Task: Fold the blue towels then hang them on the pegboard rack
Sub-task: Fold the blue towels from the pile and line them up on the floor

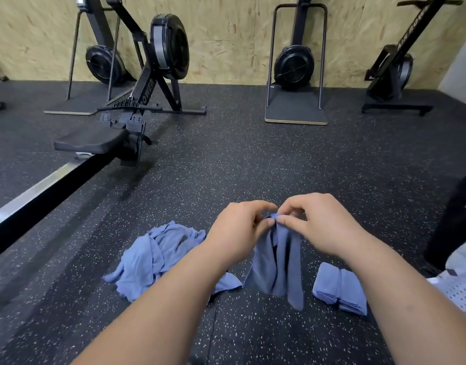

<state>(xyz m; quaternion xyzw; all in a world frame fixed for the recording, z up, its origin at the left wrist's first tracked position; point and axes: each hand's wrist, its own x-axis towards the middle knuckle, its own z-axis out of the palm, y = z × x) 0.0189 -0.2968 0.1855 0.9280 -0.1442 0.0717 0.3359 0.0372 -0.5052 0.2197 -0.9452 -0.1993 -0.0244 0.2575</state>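
A blue towel point(278, 264) hangs in loose folds above the speckled black floor, held up by its top edge. My left hand point(239, 230) and my right hand point(316, 222) both pinch that top edge, fingertips almost touching. To the left on the floor lies a crumpled heap of blue towels point(153, 256). To the right sits a small stack of folded blue towels point(339, 288). No pegboard rack is in sight.
A rowing machine point(132, 111) with its long rail point(42, 188) runs along the left. More black exercise machines point(295, 64) stand against the plywood wall at the back. A dark bag point(455, 219) stands at the right edge, and my white mesh garment point(461, 291) shows at lower right.
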